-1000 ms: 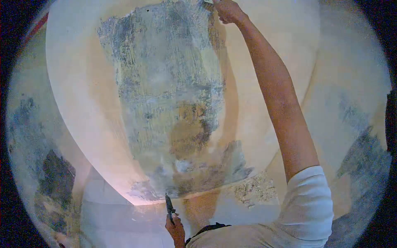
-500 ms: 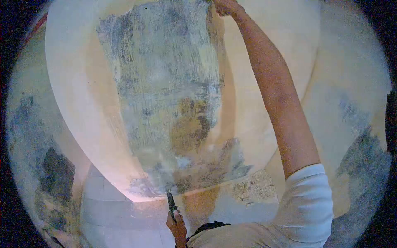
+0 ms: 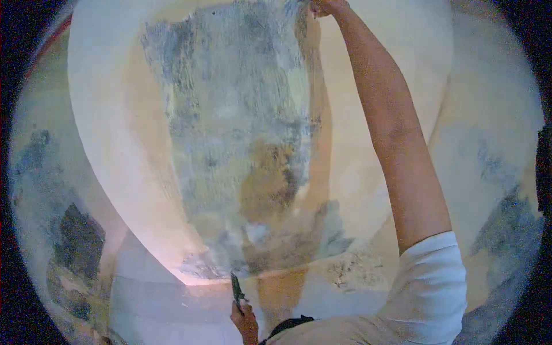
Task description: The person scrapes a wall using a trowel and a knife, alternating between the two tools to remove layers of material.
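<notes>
My left hand (image 3: 244, 318), low in the view, is wrapped round a dark, narrow tool (image 3: 237, 288) that points up toward the lower edge of the wall. At the top, my right hand (image 3: 329, 8) is closed beside the right edge of a grey-green patch (image 3: 241, 86) on the pale curved wall (image 3: 109, 115). What that hand holds is too small and too near the frame edge to make out. My right arm is stretched far upward.
Brown and dark stains mark the lower part of the patch. Crumbled debris (image 3: 356, 270) lies on the floor (image 3: 149, 305) below the wall at the right. More dark patches (image 3: 80, 241) show on the side wall at the left.
The view has shifted slightly, so the wall and my right arm appear a little further right. My right hand stays high by the patch's edge, and my left hand keeps the tool.
</notes>
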Motion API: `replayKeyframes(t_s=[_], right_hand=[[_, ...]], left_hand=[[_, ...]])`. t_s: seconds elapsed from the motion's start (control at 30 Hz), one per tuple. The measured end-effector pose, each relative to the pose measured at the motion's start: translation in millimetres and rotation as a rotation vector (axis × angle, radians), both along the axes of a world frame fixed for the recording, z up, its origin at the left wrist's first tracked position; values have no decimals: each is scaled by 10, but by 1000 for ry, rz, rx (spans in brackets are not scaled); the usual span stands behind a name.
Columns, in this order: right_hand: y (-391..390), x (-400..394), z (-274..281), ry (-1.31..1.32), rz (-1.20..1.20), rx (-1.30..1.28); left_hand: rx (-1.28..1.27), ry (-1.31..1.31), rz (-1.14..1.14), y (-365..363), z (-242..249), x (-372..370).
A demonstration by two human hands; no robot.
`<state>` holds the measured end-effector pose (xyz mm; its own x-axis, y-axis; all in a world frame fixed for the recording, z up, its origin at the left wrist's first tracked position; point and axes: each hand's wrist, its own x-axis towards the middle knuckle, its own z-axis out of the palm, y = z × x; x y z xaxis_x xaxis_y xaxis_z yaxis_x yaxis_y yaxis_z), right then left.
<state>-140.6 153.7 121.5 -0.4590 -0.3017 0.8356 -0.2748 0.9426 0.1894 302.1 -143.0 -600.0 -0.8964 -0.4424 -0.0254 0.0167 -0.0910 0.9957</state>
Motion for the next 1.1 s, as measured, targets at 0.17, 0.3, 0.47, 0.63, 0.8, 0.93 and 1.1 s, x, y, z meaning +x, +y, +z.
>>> replayKeyframes(t_s=[0.17,0.3,0.47,0.63,0.8,0.93,1.1], right_hand=[[218,26,-165,422,-185,162],[-41,317,-204,257,-250,-159],[-397,877,-392,-53,50,-378],[-430,416,-778,138,-61,-427],[-553,641,-1459,286,-98,-201],[-577,833,-1841,59,-21,-197],[-599,820,-2170,-261,347,-432]], left_hand=[[66,13,-45,-129,-249,-96],[-315,163,-84,-157,79,8],[-137,57,-107,-114,116,-12],[-102,23,-55,-95,-80,-35],[-66,34,-91,-121,11,2],[-166,71,-116,-177,-34,51],[-211,15,-165,-158,259,148]])
